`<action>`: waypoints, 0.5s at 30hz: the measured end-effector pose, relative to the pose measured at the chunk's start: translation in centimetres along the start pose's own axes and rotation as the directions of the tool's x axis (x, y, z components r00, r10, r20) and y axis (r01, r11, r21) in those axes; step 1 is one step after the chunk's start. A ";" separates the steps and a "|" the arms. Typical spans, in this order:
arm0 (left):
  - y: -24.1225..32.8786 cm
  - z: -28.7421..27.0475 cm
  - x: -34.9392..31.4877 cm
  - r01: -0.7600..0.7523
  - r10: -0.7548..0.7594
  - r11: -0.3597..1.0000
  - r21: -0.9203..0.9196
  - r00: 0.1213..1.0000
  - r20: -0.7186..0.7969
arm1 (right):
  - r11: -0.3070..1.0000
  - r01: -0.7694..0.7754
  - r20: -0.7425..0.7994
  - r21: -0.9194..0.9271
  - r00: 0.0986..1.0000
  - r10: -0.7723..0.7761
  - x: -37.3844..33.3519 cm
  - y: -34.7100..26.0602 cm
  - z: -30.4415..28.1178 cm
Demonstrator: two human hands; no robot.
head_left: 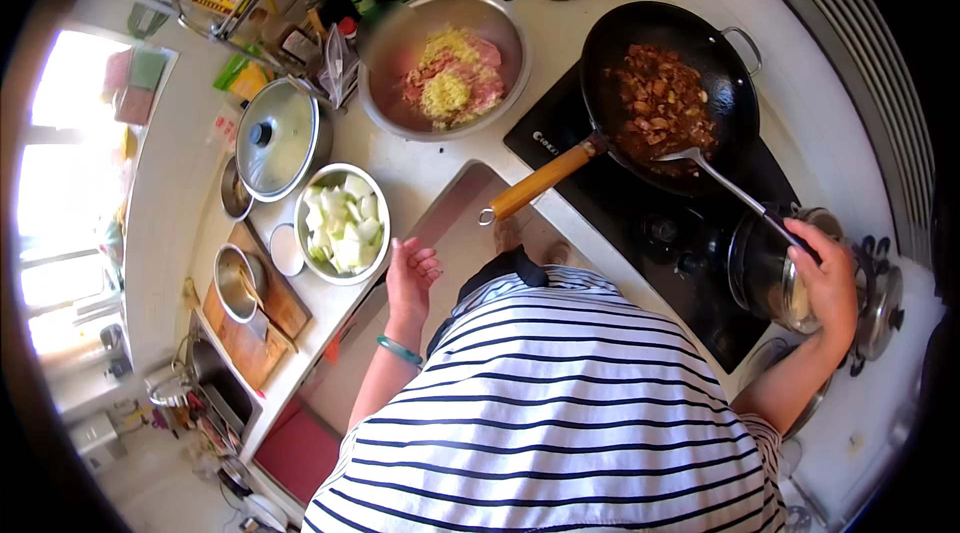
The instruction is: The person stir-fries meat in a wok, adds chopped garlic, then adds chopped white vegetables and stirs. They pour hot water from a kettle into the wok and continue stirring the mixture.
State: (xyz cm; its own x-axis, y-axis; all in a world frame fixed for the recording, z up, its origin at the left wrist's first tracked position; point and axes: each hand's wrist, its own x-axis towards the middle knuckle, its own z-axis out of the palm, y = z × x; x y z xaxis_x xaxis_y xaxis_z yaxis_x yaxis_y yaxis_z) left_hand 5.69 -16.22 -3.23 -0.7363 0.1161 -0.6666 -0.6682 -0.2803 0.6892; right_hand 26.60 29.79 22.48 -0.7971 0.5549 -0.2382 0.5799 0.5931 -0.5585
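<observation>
My right hand (825,278) grips the spatula (731,187) by its dark end, blade ahead in the wok (735,103); my left hand (408,278) hangs apart, empty. The spatula seems light, stiff; the wok looks heavy, best held by its wooden handle (545,180).

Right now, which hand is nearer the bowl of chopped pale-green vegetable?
Left. The left hand is beside the vegetable bowl; the right hand is across the cooktop, gripping the spatula.

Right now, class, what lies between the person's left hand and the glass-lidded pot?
In the head view, a bowl of pale green chunks lies between the left hand and the glass-lidded pot.
</observation>
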 end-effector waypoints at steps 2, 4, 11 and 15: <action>-0.5 -2.1 0.1 0.011 -0.024 0.990 -0.138 0.995 -0.093 | 0.998 0.061 0.004 -0.018 0.998 -0.061 0.8 0.4 1.0; -1.3 -4.6 1.4 -0.013 -0.019 0.976 -0.215 0.989 -0.148 | 0.989 0.143 -0.035 -0.030 0.989 -0.144 2.9 1.8 3.6; -2.9 -10.0 6.1 -0.062 -0.047 0.771 -0.634 0.987 -0.154 | 0.990 0.038 -0.124 0.137 0.992 -0.021 6.3 0.7 5.0; -3.5 -10.3 7.6 -0.136 0.056 0.724 -0.676 0.989 -0.140 | 0.980 -0.038 -0.178 0.195 0.981 0.073 9.4 3.5 6.4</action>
State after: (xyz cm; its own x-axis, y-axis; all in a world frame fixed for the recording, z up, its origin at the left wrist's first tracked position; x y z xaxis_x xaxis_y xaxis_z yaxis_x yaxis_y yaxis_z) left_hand 3.54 -24.17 -13.65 -0.7502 -0.0340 -0.6604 -0.3114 -0.8628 0.3981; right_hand 20.09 33.37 13.19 -0.7097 0.6917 -0.1334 0.5657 0.4468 -0.6931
